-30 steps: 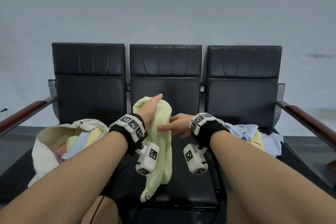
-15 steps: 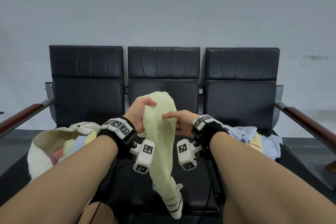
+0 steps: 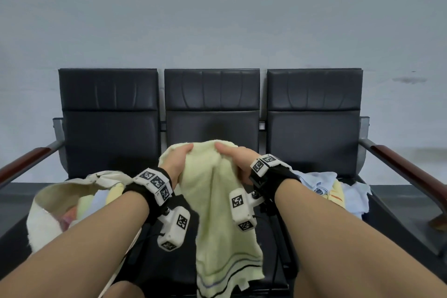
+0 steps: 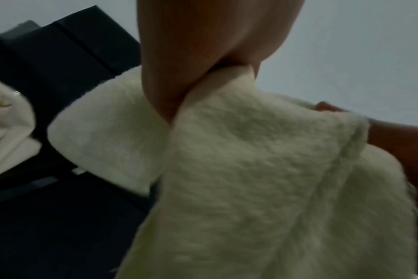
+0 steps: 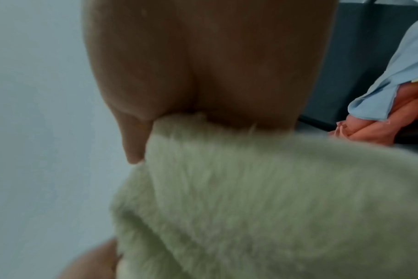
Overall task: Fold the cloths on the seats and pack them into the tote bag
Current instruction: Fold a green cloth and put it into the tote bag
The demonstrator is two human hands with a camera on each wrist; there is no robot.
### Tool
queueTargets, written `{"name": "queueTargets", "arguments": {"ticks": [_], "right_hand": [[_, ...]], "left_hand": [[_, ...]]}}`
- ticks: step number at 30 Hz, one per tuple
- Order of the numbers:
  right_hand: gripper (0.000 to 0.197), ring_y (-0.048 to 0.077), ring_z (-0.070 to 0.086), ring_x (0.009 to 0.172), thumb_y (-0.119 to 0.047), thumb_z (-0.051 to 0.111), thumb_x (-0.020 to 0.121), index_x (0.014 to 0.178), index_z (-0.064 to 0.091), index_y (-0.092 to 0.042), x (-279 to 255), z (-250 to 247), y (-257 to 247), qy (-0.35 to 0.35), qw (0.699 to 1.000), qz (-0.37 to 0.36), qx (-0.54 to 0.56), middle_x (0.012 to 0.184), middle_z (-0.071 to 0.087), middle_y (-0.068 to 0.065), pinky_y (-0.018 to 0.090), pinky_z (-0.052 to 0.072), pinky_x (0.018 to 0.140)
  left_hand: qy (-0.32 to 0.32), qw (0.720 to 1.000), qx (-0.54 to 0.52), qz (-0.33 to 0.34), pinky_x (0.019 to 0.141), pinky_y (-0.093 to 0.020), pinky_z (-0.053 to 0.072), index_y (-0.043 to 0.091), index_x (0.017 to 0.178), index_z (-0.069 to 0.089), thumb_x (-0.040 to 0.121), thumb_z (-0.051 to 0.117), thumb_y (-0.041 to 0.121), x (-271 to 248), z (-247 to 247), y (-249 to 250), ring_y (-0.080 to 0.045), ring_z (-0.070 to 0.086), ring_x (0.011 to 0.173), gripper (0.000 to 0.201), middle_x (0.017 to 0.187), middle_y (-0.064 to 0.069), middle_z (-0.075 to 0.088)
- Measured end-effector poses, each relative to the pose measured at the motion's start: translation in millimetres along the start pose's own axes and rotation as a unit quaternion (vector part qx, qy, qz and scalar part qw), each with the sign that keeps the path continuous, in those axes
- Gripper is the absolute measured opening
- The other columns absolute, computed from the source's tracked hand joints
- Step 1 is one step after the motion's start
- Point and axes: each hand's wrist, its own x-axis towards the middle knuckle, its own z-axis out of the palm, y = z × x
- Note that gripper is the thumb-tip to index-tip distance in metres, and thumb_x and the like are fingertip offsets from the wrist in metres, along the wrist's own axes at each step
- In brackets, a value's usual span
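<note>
While head-hidden, peach cloth, right-wrist view

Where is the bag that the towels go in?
In the head view, the tote bag sits on the left seat, just left of the left hand.

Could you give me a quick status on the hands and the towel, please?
Left hand and right hand both grip pale yellow towel, held above middle seat. Tote bag open at left. Nothing in the way.

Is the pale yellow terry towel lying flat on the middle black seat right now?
No: the left hand and right hand grip the pale yellow terry towel by its top edge, and it hangs down.
</note>
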Motion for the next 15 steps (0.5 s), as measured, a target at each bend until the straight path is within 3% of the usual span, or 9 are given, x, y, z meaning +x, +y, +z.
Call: {"name": "queueTargets", "arguments": {"ticks": [2, 4, 6, 8, 11, 13, 14, 15], "right_hand": [[0.076, 0.029, 0.069, 0.099, -0.063, 0.077, 0.067, 0.122, 0.061, -0.013, 0.1, 3.9, -3.6, 0.032, 0.998, -0.011, 0.057, 0.112, 0.071, 0.011, 0.049, 0.051, 0.097], [0.096, 0.031, 0.069, 0.1, -0.076, 0.078, 0.048, 0.123, 0.06, -0.019, 9.4, 1.0, -4.4, 0.053, 0.995, -0.005, 0.089, 0.112, 0.071, 0.007, 0.05, 0.05, 0.097], [0.092, 0.032, 0.069, 0.099, -0.076, 0.072, 0.049, 0.122, 0.06, -0.022, 14.1, -2.1, -6.4, 0.069, 0.99, 0.001, 0.12, 0.113, 0.07, 0.007, 0.05, 0.05, 0.097], [0.085, 0.03, 0.07, 0.099, -0.077, 0.068, 0.053, 0.121, 0.06, -0.026, 20.4, -7.1, -6.4, 0.079, 0.989, 0.003, 0.127, 0.113, 0.07, 0.007, 0.05, 0.05, 0.096], [0.094, 0.03, 0.07, 0.1, -0.083, 0.068, 0.037, 0.115, 0.065, -0.029, 53.1, -18.9, 8.5, 0.098, 0.988, 0.006, 0.117, 0.113, 0.072, 0.006, 0.051, 0.049, 0.097], [0.096, 0.029, 0.067, 0.106, -0.083, 0.073, 0.031, 0.108, 0.069, -0.026, 68.3, -25.2, 14.6, 0.099, 0.985, 0.008, 0.139, 0.112, 0.071, 0.005, 0.056, 0.045, 0.101], [0.095, 0.028, 0.066, 0.107, -0.081, 0.076, 0.033, 0.108, 0.07, -0.023, 53.6, -19.9, 8.6, 0.099, 0.983, 0.009, 0.155, 0.109, 0.071, 0.004, 0.057, 0.043, 0.102], [0.089, 0.029, 0.066, 0.109, -0.078, 0.077, 0.043, 0.111, 0.07, -0.02, 42.3, -16.3, 4.1, 0.093, 0.981, 0.008, 0.17, 0.11, 0.071, 0.005, 0.056, 0.044, 0.102]], "left_hand": [[-0.057, 0.997, 0.003, -0.05, 0.095, -0.044, 0.052, 0.013, 0.111, 0.071, 0.088, 0.058, 0.053, -2.3, -5.1, -8.3, -0.032, 0.069, 0.101, 0.048, 0.113, -0.014, 0.072], [-0.133, 0.987, -0.054, -0.076, 0.103, -0.047, 0.046, 0.01, 0.115, 0.071, 0.095, 0.05, 0.054, -8.8, -9.9, -16.6, -0.034, 0.066, 0.11, 0.052, 0.116, -0.016, 0.071], [-0.19, 0.969, -0.129, -0.086, 0.106, -0.048, 0.044, 0.011, 0.114, 0.072, 0.098, 0.048, 0.052, -15.4, -13.6, -24.2, -0.034, 0.065, 0.113, 0.05, 0.118, -0.016, 0.07], [-0.225, 0.955, -0.17, -0.088, 0.108, -0.051, 0.042, 0.011, 0.122, 0.07, 0.094, 0.053, 0.052, -19.2, -17.0, -33.4, -0.035, 0.062, 0.119, 0.053, 0.127, -0.017, 0.066], [-0.272, 0.935, -0.208, -0.093, 0.104, -0.051, 0.046, 0.008, 0.131, 0.064, 0.078, 0.078, 0.047, -22.4, -19.8, -51.1, -0.034, 0.058, 0.125, 0.067, 0.135, -0.018, 0.061], [-0.309, 0.933, -0.151, -0.105, 0.102, -0.049, 0.047, 0.009, 0.132, 0.063, 0.065, 0.089, 0.044, -26.1, -16.0, -66.6, -0.034, 0.058, 0.125, 0.08, 0.135, -0.017, 0.06], [-0.319, 0.936, -0.104, -0.107, 0.102, -0.048, 0.047, 0.01, 0.131, 0.064, 0.063, 0.09, 0.045, -28.7, -13.8, -74.8, -0.034, 0.059, 0.123, 0.08, 0.134, -0.016, 0.062], [-0.318, 0.94, -0.063, -0.106, 0.102, -0.047, 0.048, 0.011, 0.128, 0.066, 0.062, 0.09, 0.048, -29.6, -12.8, -82.5, -0.033, 0.061, 0.12, 0.079, 0.131, -0.014, 0.064]]}}
